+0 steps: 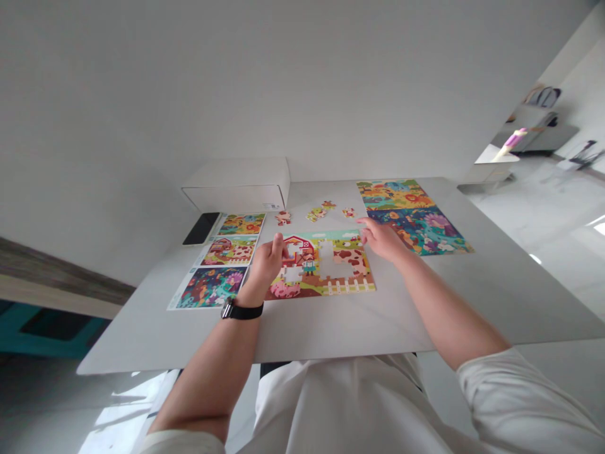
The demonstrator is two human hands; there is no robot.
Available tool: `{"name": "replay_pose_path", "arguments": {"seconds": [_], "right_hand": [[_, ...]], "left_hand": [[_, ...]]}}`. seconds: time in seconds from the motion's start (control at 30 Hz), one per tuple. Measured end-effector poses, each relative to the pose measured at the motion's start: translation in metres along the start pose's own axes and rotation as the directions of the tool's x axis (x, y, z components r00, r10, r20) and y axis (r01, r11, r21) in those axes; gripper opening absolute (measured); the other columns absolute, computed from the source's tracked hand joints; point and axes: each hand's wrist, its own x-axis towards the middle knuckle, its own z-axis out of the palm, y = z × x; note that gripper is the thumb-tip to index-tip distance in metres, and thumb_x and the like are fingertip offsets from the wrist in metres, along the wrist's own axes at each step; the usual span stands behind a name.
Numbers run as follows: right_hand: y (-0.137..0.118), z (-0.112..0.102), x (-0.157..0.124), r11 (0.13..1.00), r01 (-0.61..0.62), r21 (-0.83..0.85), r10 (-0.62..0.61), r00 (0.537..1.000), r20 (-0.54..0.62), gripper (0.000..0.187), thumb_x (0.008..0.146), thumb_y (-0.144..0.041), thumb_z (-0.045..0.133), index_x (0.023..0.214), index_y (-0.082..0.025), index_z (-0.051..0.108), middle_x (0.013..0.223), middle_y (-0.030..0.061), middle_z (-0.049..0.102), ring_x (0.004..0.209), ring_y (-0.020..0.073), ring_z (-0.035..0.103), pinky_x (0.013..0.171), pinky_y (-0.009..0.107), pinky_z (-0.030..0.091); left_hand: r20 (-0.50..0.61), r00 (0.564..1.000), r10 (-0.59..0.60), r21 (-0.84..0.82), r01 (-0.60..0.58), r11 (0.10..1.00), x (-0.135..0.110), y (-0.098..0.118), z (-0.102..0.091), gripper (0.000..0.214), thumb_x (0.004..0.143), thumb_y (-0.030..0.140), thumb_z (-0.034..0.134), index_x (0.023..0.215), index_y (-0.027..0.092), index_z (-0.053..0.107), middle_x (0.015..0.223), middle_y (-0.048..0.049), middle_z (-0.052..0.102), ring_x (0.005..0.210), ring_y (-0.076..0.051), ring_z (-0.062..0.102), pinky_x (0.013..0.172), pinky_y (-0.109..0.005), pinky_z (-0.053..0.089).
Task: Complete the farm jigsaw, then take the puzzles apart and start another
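Head view:

1. Farm puzzle (309, 265): one, partly assembled, flat on the counter (331, 328) before the person. Left edge partly covered by the left hand; gaps in the barn and beside the cow show bare white.
2. Left hand (268, 260): over the puzzle's left edge, thumb up. Fingertips hidden behind the hand; whether the grip holds anything cannot be told.
3. Right hand (378, 238): at the puzzle's upper right corner, index finger extended, other fingers curled. Undersides out of sight; state of grip cannot be told.
4. Loose pieces (283, 218): a scatter beyond the puzzle, some touching or overlapping; exact count unclear.
5. Dark blue picture (439, 230): right of the puzzle, lower left part behind the right hand and forearm.
6. Savannah picture (397, 195): adjoining it on the far side, unobstructed.
7. Printed sheet (231, 250): three scenes, left of the puzzle; lower right edge behind the left hand and wrist.
8. Watch (248, 312): black strap, left wrist; face seen edge-on.
9. Phone (201, 228): dark screen, beside the sheet.
10. White box (236, 180): at the back, against the wall; label too small to read.
11. Teal object (51, 328): cut off at left, unidentified.
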Motion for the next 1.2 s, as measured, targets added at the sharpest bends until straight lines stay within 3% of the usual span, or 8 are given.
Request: {"name": "replay_pose_path", "arguments": {"seconds": [0.07, 0.27, 0.47, 0.67, 0.87, 1.0, 1.1, 1.2], "right_hand": [[0.015, -0.004, 0.015, 0.999, -0.032, -0.018, 0.032, 0.999, 0.023, 0.047, 0.1, -0.018, 0.057, 0.146, -0.022, 0.063, 0.105, 0.0073, 0.083, 0.098, 0.0241, 0.077, 0.09, 0.032, 0.055], [0.046, -0.007, 0.072, 0.964, -0.211, -0.161, 0.221, 0.974, 0.047, 0.032, 0.097, -0.02, 0.065, 0.127, -0.021, 0.077, 0.12, 0.0127, 0.082, 0.107, 0.0257, 0.076, 0.095, 0.035, 0.056], [0.052, 0.005, 0.121, 0.954, -0.202, -0.223, 0.233, 0.965, 0.121, 0.029, 0.097, -0.026, 0.07, 0.124, -0.019, 0.079, 0.126, 0.0145, 0.08, 0.113, 0.026, 0.075, 0.095, 0.032, 0.055], [0.054, 0.022, 0.15, 0.95, -0.192, -0.245, 0.238, 0.956, 0.173, 0.037, 0.089, -0.029, 0.081, 0.125, -0.021, 0.079, 0.114, 0.0132, 0.083, 0.107, 0.028, 0.076, 0.094, 0.035, 0.055], [0.061, 0.028, 0.161, 0.947, -0.212, -0.241, 0.259, 0.948, 0.184, 0.027, 0.077, -0.029, 0.09, 0.1, -0.022, 0.079, 0.102, 0.0086, 0.082, 0.098, 0.0264, 0.075, 0.089, 0.034, 0.056], [0.062, 0.027, 0.154, 0.954, -0.238, -0.185, 0.262, 0.958, 0.119, 0.031, 0.075, -0.031, 0.091, 0.097, -0.021, 0.072, 0.102, 0.009, 0.08, 0.092, 0.025, 0.075, 0.086, 0.036, 0.057], [0.055, 0.026, 0.14, 0.959, -0.283, 0.02, 0.281, 0.958, 0.052, 0.022, 0.082, -0.031, 0.085, 0.089, -0.021, 0.067, 0.091, 0.0065, 0.079, 0.084, 0.0224, 0.073, 0.081, 0.034, 0.056], [0.043, 0.022, 0.121, 0.895, -0.33, 0.301, 0.327, 0.943, 0.063, 0.023, 0.087, -0.031, 0.081, 0.082, -0.021, 0.061, 0.08, 0.0034, 0.075, 0.075, 0.0187, 0.071, 0.074, 0.03, 0.054]], "left_hand": [[-0.022, 1.0, 0.02, -0.005, -0.02, 1.0, 0.0, -0.001, 0.001, 0.064, 0.109, 0.062, 0.027, 0.083, 0.021, 0.069, 0.054, 0.0001, 0.054, 0.054, -0.017, 0.056, 0.056, -0.028, 0.039], [-0.039, 0.996, 0.085, 0.094, -0.082, 0.992, -0.001, -0.001, 0.002, 0.035, 0.105, 0.045, 0.047, 0.12, 0.023, 0.07, 0.061, 0.0042, 0.058, 0.057, -0.016, 0.056, 0.058, -0.026, 0.034], [-0.003, 0.995, 0.104, 0.096, -0.103, 0.99, -0.006, 0.009, 0.0, 0.036, 0.106, 0.045, 0.047, 0.125, 0.024, 0.069, 0.066, 0.003, 0.064, 0.061, -0.017, 0.061, 0.061, -0.025, 0.039], [0.019, 0.995, 0.101, 0.085, -0.102, 0.991, -0.007, 0.014, -0.001, 0.035, 0.106, 0.042, 0.047, 0.126, 0.022, 0.068, 0.068, 0.0018, 0.067, 0.064, -0.018, 0.064, 0.065, -0.026, 0.042], [0.019, 0.99, 0.14, 0.091, -0.141, 0.986, -0.006, 0.011, 0.0, 0.036, 0.106, 0.042, 0.047, 0.13, 0.022, 0.067, 0.069, 0.0019, 0.066, 0.067, -0.018, 0.065, 0.066, -0.026, 0.041], [0.023, 0.989, 0.144, 0.103, -0.146, 0.984, -0.007, 0.01, 0.0, 0.037, 0.106, 0.041, 0.048, 0.131, 0.021, 0.067, 0.072, 0.0009, 0.069, 0.067, -0.018, 0.064, 0.065, -0.026, 0.041], [0.037, 0.988, 0.153, 0.115, -0.156, 0.981, -0.007, 0.009, 0.001, 0.036, 0.106, 0.042, 0.049, 0.128, 0.022, 0.069, 0.073, 0.0006, 0.069, 0.067, -0.018, 0.063, 0.065, -0.027, 0.041], [0.052, 0.985, 0.161, 0.13, -0.167, 0.977, -0.007, 0.008, 0.003, 0.035, 0.105, 0.041, 0.05, 0.125, 0.023, 0.072, 0.073, -0.0001, 0.07, 0.067, -0.018, 0.064, 0.066, -0.027, 0.042]]}}
